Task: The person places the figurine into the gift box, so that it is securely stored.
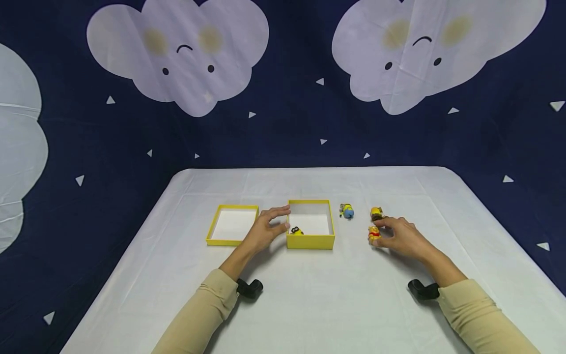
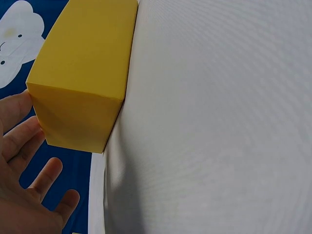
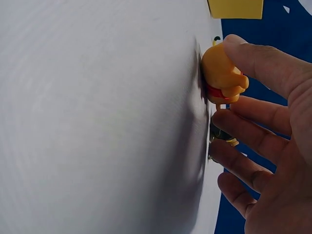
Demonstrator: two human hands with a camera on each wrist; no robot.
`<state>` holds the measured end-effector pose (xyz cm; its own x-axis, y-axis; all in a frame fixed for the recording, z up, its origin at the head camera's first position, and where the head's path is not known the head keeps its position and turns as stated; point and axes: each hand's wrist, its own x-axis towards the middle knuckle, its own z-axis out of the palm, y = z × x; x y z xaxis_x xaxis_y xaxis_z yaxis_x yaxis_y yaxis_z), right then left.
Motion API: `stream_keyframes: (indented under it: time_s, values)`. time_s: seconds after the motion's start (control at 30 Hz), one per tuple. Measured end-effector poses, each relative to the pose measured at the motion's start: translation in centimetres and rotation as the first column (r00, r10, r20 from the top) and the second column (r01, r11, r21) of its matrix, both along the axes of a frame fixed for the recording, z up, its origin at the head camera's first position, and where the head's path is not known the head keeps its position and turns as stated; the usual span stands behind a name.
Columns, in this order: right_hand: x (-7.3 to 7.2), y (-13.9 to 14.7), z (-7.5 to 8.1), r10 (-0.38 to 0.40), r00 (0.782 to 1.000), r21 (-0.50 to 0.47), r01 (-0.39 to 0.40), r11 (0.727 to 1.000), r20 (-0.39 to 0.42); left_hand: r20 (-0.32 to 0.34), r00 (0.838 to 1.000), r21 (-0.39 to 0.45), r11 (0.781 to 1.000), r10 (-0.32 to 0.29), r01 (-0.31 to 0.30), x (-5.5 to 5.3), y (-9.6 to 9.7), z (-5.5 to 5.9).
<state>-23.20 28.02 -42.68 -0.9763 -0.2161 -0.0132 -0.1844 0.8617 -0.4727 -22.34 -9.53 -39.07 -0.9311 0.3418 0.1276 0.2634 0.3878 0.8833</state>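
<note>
Right hand: thumb and index pinch the Winnie-the-Pooh figurine, right of the yellow box; remaining fingers apart. Left hand: released, loosely spread, fingertips touching the box's left side. Inside the box, near left: goggled Minion figurine. Blue-bottomed figurine and yellow-and-brown figurine lie right of the box; yellow-edged lid, left of it

The box looks like smooth, matt card, the toy bear like smooth, softly shiny plastic. The tablecloth is creased, matt fabric.
</note>
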Motion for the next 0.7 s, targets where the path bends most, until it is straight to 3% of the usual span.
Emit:
stream_keyframes:
  time_s: [0.7]
  values:
    - [-0.13,-0.11,-0.09,-0.015,1.000,0.007,0.015,1.000,0.013,-0.009,1.000,0.011,1.000,-0.008,0.008,-0.05,-0.04,-0.13]
